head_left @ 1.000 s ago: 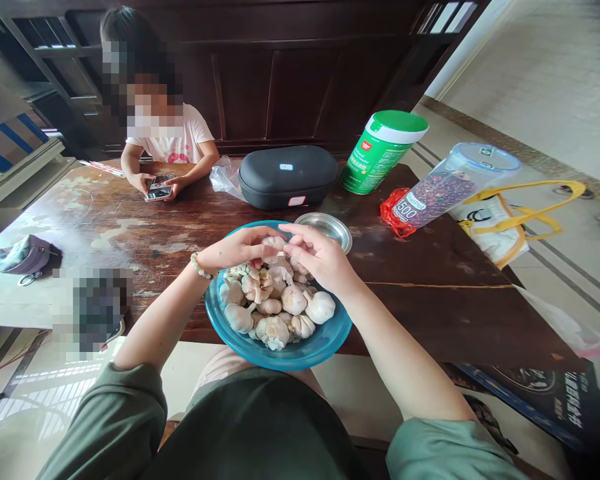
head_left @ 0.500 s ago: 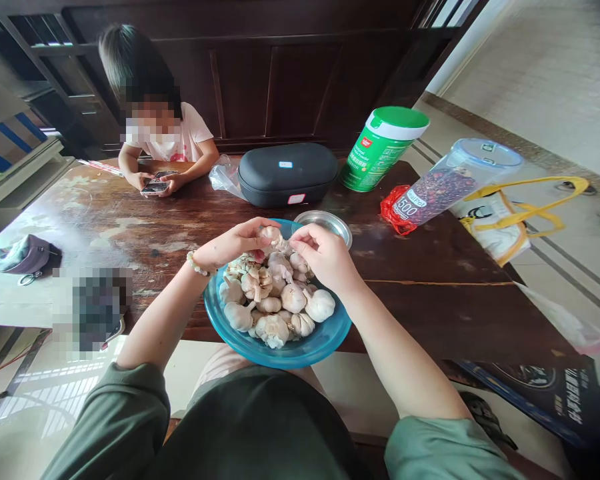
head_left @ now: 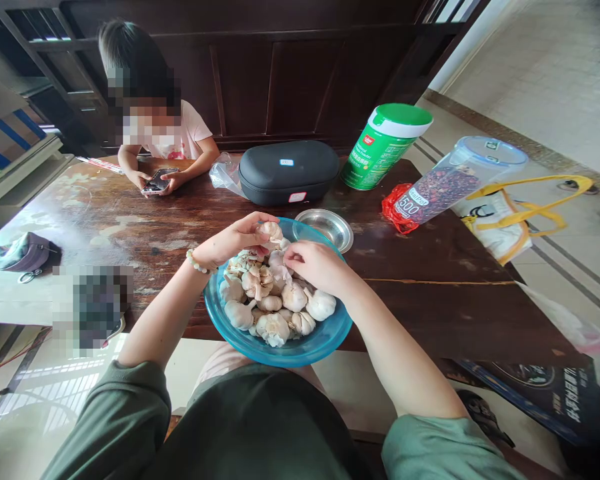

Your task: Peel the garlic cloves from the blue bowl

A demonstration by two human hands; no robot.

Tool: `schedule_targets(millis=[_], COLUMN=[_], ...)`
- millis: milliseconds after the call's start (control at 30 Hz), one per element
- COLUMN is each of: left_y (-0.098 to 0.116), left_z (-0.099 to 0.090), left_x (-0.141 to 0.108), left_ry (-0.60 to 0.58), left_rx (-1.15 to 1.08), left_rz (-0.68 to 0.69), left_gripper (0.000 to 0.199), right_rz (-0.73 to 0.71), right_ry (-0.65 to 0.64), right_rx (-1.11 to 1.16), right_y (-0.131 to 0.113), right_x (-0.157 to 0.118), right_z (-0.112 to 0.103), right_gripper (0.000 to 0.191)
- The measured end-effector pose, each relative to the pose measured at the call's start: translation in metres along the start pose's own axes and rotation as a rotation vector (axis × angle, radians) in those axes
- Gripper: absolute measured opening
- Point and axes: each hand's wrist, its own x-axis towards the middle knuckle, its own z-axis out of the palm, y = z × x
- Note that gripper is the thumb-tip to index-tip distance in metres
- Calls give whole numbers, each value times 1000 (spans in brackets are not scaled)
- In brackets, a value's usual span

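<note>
My left hand (head_left: 233, 240) is above the near-left rim of a blue glass bowl (head_left: 300, 352), its fingers closed around a garlic bulb (head_left: 269, 232). My right hand (head_left: 315, 263) is curled over the top of the heap of whole and partly peeled garlic bulbs (head_left: 273, 328) in the bowl. Its fingertips touch papery garlic (head_left: 280, 267), and the fingers hide part of that bulb. A beaded bracelet (head_left: 196, 262) circles my left wrist.
A steel dish (head_left: 325, 228) is next to the bowl on the worn wooden table (head_left: 430, 313). Behind stand a black zip case (head_left: 287, 172), a green-lidded canister (head_left: 386, 147) and a clear jar of dark beans (head_left: 443, 187). Across the table, a seated person holds a phone (head_left: 156, 181).
My right hand has moved down from beside my left hand onto the garlic heap. My left hand now sits slightly lower, still holding garlic, and the view has shifted slightly.
</note>
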Motion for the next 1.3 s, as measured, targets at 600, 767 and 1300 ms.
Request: schedule_targets(millis=[600, 767, 1300], left_y=[2, 2, 5], left_z=[1, 2, 1], left_x=[0, -1, -1], left_ry=[-114, -136, -207], left_rx=[159, 225, 251], left_rz=[-40, -43, -54], left_gripper=[57, 53, 51], right_rz=[-266, -293, -363], right_ry=[184, 290, 294], right_rx=[121, 112, 130], right_y=[-5, -7, -9], right_x=[-5, -5, -7], right_z=[4, 5, 3], right_gripper=[42, 14, 12])
